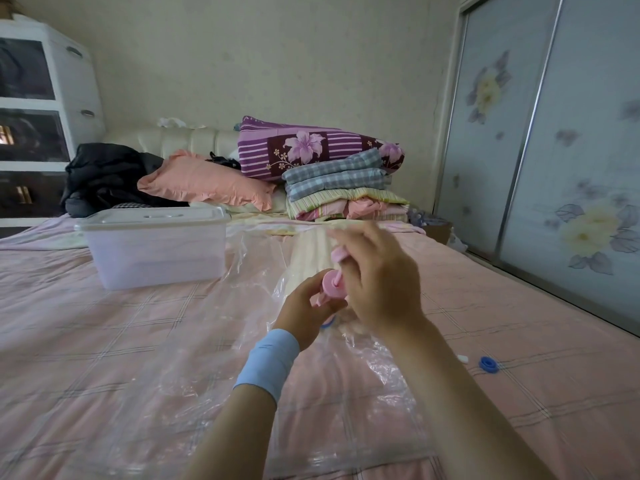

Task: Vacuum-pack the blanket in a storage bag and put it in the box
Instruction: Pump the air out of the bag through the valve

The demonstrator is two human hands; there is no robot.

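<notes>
Forearms reach in from the near edge of the bed (86, 341), the left one wearing a pale blue wristband (268, 362). Under them lies the clear storage bag (194, 358), loose and crinkled, with plenty of air in it by the look of the plastic. The left hand (304, 306) is curled round the base of a pink pump (333, 284), which stands roughly upright on the bag's blue valve (327, 323). The right hand (377, 275) is closed over the pump's handle above it, though that part is blurred.

Inside the bag, the cream blanket (308, 251) sits mid-bed as a narrow bundle. Its long axis runs from the near edge straight toward the headboard end, and the bag lies the same way. Which end holds the bag's mouth I cannot tell.

Several things could go wrong. If the left hand lets the pump tilt or lift off the valve, air will probably leak back in with each stroke. The blue cap (488, 364) lies well apart, near the right edge of the bed beside a small white piece (462, 358). Reaching for it once the pump comes off may cost some of the vacuum. A seal not fully pressed shut would undo the pumping too.

The box (156, 251) stands on the left side of the bed with its lid on. A bundle this long may need folding to fit.
</notes>
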